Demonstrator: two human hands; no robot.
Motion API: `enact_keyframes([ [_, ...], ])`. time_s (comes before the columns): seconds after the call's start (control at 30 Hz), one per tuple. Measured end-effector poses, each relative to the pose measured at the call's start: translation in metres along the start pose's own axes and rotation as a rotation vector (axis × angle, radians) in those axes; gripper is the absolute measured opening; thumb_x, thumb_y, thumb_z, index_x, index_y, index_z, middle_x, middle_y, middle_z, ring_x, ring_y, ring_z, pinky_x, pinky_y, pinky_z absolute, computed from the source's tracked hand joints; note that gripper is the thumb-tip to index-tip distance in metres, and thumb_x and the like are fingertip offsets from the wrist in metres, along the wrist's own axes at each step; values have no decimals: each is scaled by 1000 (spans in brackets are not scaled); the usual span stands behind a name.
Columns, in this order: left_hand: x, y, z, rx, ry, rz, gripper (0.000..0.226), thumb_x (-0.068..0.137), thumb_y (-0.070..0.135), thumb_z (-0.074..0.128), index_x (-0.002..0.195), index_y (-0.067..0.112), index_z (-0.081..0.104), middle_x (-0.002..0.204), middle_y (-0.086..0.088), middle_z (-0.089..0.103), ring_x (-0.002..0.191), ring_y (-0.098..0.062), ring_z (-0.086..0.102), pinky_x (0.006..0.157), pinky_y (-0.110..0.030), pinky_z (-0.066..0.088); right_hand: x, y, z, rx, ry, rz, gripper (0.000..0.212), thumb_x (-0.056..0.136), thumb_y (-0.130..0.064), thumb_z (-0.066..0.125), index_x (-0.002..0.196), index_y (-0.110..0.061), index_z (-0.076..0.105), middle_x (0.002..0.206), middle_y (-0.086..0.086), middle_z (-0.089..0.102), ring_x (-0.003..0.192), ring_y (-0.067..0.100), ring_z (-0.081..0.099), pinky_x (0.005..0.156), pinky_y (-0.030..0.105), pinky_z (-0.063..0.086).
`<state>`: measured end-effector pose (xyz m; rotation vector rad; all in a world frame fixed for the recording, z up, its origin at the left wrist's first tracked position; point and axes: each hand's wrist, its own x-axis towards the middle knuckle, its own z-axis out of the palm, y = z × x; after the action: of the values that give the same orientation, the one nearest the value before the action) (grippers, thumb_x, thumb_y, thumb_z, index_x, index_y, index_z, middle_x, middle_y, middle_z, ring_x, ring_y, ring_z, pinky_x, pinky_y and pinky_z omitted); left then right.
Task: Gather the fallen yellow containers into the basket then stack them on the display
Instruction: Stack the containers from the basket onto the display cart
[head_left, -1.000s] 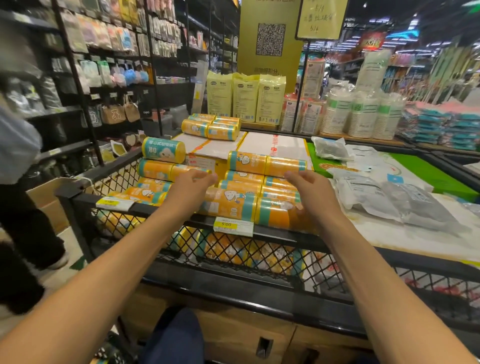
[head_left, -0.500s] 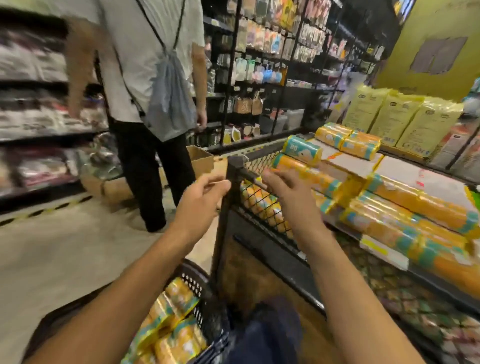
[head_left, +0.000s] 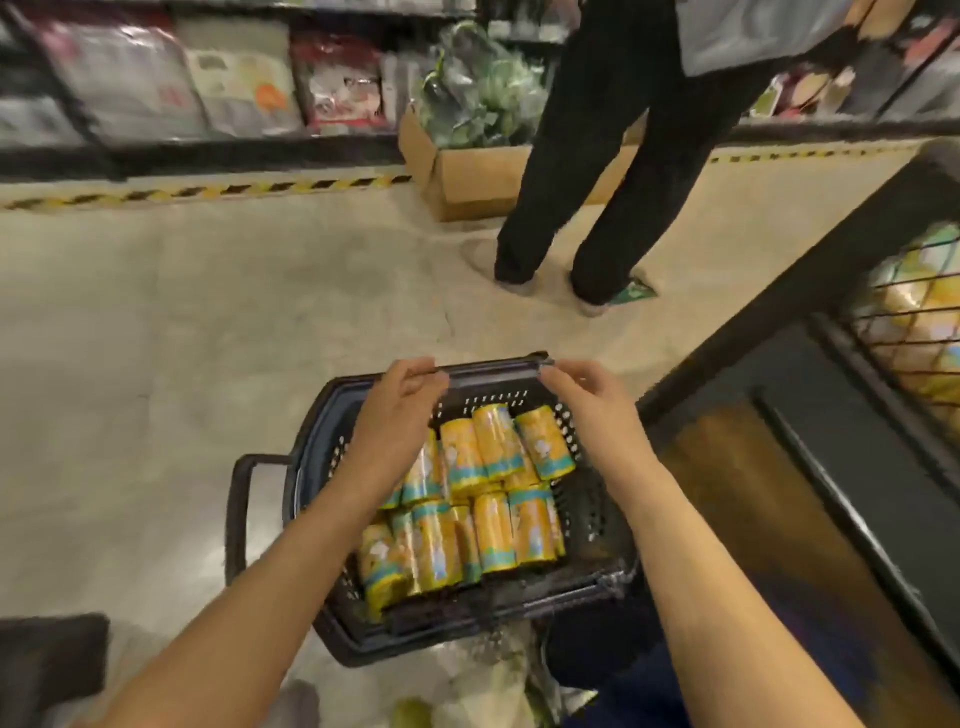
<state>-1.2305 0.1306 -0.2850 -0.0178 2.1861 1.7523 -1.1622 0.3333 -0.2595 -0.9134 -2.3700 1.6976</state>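
A black plastic basket stands on the floor right below me. Several yellow containers with teal bands lie packed in it in two rows. My left hand hovers over the basket's left side with relaxed fingers near the far rim, holding nothing. My right hand hovers over the right side, fingers loosely bent and empty. The black display rises at the right, with more yellow containers behind its wire mesh.
A person in black trousers stands on the aisle floor just beyond the basket. A cardboard box sits behind them, by the shelves and a yellow-black floor tape. A pale plastic bag lies at my feet.
My view has swung from the display top down to the basket on the floor. Both hands left the stacked containers on the display and now hang over the basket.
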Motion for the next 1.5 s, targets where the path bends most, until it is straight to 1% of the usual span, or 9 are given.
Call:
enact_keyframes([
  [0.23, 25, -121, 7, 234, 13, -270, 47, 101, 38, 61, 142, 18, 53, 131, -1, 61, 122, -20, 59, 100, -35, 46, 47, 106, 42, -176, -87, 262, 48, 93, -46, 71, 127, -14, 62, 123, 2, 66, 112, 19, 62, 83, 30, 42],
  [0.37, 44, -165, 10, 340, 81, -227, 22, 94, 31, 71, 112, 25, 60, 112, 5, 69, 105, -16, 67, 86, -36, 53, 66, 147, 56, -192, -92, 354, 60, 94, -46, 71, 140, -14, 51, 135, 6, 59, 118, 24, 59, 87, 32, 41],
  [0.5, 53, -197, 14, 449, 132, -257, 58, 86, 50, 75, 131, 24, 48, 123, 3, 63, 113, -16, 63, 99, -43, 53, 79, 178, 79, -238, -38, 331, 56, 93, -43, 73, 135, -14, 51, 121, 3, 62, 118, 29, 61, 84, 34, 45],
  [0.7, 65, -212, 24, 453, 129, -362, 63, 84, 42, 82, 133, 29, 43, 129, 2, 56, 115, -17, 61, 101, -44, 53, 108, 202, 102, -271, -73, 296, 63, 90, -42, 76, 138, -13, 46, 122, 5, 62, 111, 26, 61, 91, 41, 52],
  [0.83, 74, -228, 26, 567, 136, -375, 81, 78, 63, 76, 138, 21, 39, 132, -4, 51, 121, -24, 56, 103, -51, 52, 116, 213, 102, -333, -50, 269, 70, 83, -46, 81, 135, -13, 48, 128, 4, 58, 117, 28, 58, 97, 50, 52],
  [1.0, 83, -225, 26, 645, 144, -436, 78, 78, 58, 81, 126, 10, 44, 126, -11, 52, 114, -27, 54, 97, -49, 53, 122, 212, 107, -413, -76, 330, 83, 73, -52, 86, 139, -13, 53, 134, 7, 49, 127, 28, 47, 105, 44, 45],
  [1.17, 84, -218, 24, 504, 102, -445, 65, 83, 52, 81, 121, 12, 46, 115, -7, 66, 98, -20, 65, 82, -36, 54, 112, 205, 97, -96, -164, 434, 66, 74, -45, 83, 129, -21, 54, 122, 1, 62, 109, 22, 62, 85, 36, 52],
  [1.33, 66, -177, 35, 378, 14, -347, 33, 89, 48, 75, 105, 27, 56, 100, 6, 69, 87, -9, 67, 76, -29, 53, 95, 165, 61, 173, -297, 428, 43, 84, -39, 72, 121, -31, 50, 122, -7, 62, 105, 14, 61, 99, 44, 51],
  [1.5, 41, -114, 50, 228, -60, -157, 36, 90, 56, 70, 109, 26, 63, 97, 9, 74, 87, -2, 70, 78, -29, 52, 68, 109, 16, 293, -196, 288, 47, 82, -54, 79, 112, -26, 58, 108, 1, 71, 99, 20, 72, 100, 50, 55],
])
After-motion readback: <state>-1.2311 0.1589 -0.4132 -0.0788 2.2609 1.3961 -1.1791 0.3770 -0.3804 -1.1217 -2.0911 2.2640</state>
